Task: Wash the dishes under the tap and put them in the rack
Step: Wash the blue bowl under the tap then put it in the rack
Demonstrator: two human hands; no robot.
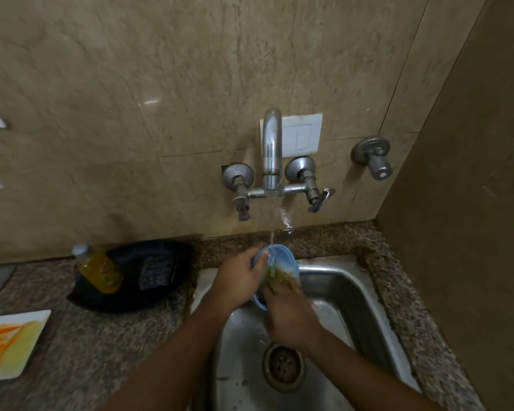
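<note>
Blue bowl [281, 262] under the tap [272, 149] stream, above sink [339, 280]. Left hand [238, 280] grips its rim; right hand [288, 315] fingers pressed inside, grip unclear.

Left hand [238, 277] gripping, fingers curled; right hand [290, 314] pressing, fingers blurred.
</note>
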